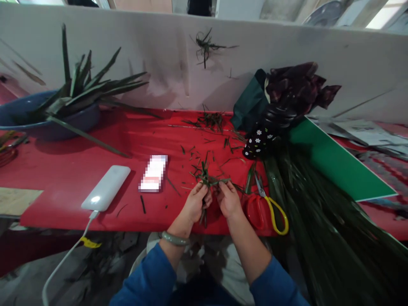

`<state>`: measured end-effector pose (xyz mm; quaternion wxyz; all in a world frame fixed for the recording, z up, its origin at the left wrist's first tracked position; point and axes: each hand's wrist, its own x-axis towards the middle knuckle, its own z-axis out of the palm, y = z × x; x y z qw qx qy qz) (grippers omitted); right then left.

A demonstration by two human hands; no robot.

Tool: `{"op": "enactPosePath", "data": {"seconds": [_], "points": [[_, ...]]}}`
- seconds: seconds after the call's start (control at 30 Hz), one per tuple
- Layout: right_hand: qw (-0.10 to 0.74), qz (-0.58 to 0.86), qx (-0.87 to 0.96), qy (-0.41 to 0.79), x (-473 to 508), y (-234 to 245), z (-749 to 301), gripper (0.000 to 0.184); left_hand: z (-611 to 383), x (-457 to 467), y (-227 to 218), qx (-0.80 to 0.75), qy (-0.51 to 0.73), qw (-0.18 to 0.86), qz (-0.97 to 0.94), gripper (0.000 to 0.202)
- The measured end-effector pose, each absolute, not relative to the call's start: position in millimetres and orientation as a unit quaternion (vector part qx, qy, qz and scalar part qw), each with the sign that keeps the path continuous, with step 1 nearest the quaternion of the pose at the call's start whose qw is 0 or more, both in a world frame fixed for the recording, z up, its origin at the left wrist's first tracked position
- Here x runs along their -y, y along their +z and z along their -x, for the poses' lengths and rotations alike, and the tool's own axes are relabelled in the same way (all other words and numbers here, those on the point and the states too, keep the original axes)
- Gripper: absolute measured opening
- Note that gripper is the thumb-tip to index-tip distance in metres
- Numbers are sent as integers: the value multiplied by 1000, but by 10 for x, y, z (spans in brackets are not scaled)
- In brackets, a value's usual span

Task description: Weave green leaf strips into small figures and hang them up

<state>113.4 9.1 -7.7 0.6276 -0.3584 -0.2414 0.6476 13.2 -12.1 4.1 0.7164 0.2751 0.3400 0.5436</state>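
Note:
A small bundle of woven green leaf strips (205, 178) is held between my two hands, over the front part of the red-covered table (127, 216). My left hand (198, 199) pinches the middle of it, with loose ends sticking up and hanging below. One strip at its right side is gripped by the fingers of my right hand (228, 197). Just right of that hand lie scissors (262, 191) with one red and one yellow handle. Leaf scraps (194, 155) are scattered on the cloth behind the hands. The fingertips partly hide the weave.
At the left, a blue basin (73, 121) holds long spiky leaves. A white power bank (106, 187) with a cable and a phone (153, 173) lie left of my hands. Long dark leaves (318, 212), a green board (341, 163) and a dark bag (293, 87) fill the right.

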Motion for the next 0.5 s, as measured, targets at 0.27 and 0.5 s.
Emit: {"op": "enactPosePath", "data": {"seconds": [0.27,0.5], "points": [[648,399,274,588,-97,-111,-1118,12,-196,122,22,-447,606,576,-317,26],[635,402,351,559,-71,-149,-1086,8,-169,82,-22,-486,626,508,-337,26]]}}
